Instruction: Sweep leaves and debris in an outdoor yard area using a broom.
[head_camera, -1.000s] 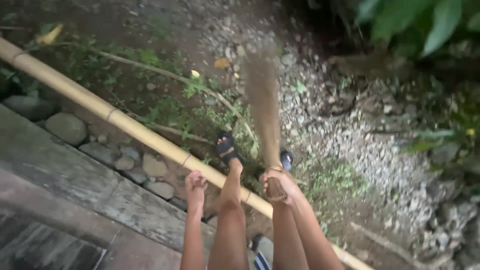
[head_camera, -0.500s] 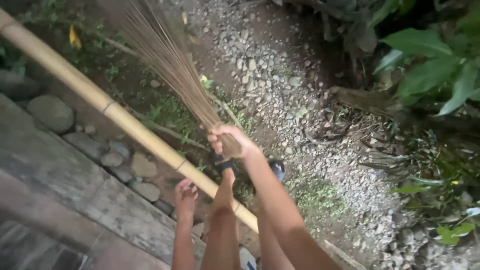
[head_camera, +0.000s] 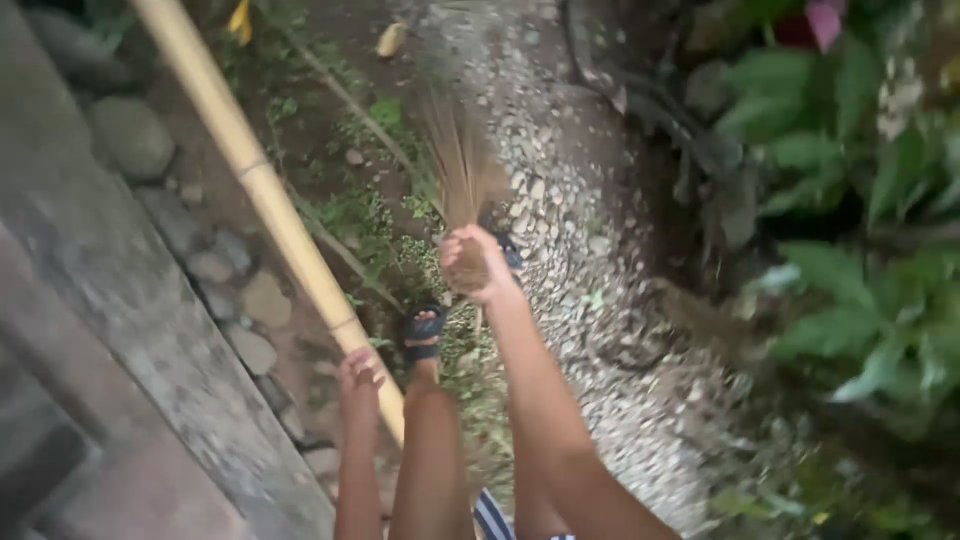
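My right hand (head_camera: 478, 262) is closed around the bound end of a stick broom (head_camera: 462, 170), whose thin brown bristles fan away from me over the gravel (head_camera: 600, 330). My left hand (head_camera: 360, 372) rests on a long bamboo pole (head_camera: 262, 190) that runs diagonally from the upper left down to me; its fingers lie on the pole. My foot in a dark sandal (head_camera: 424, 333) stands on weedy ground between the two hands. The other sandal is partly hidden behind my right hand.
A grey concrete slab (head_camera: 110, 300) edged with rounded stones (head_camera: 130, 135) lies to the left. Leafy green plants (head_camera: 850, 250) crowd the right side. Yellow fallen leaves (head_camera: 392, 38) lie on the dirt at the top.
The broom swung from pointing up-left to pointing straight away from me. My right hand moved nearer the middle. The view tilted, so the pole now runs steeper.
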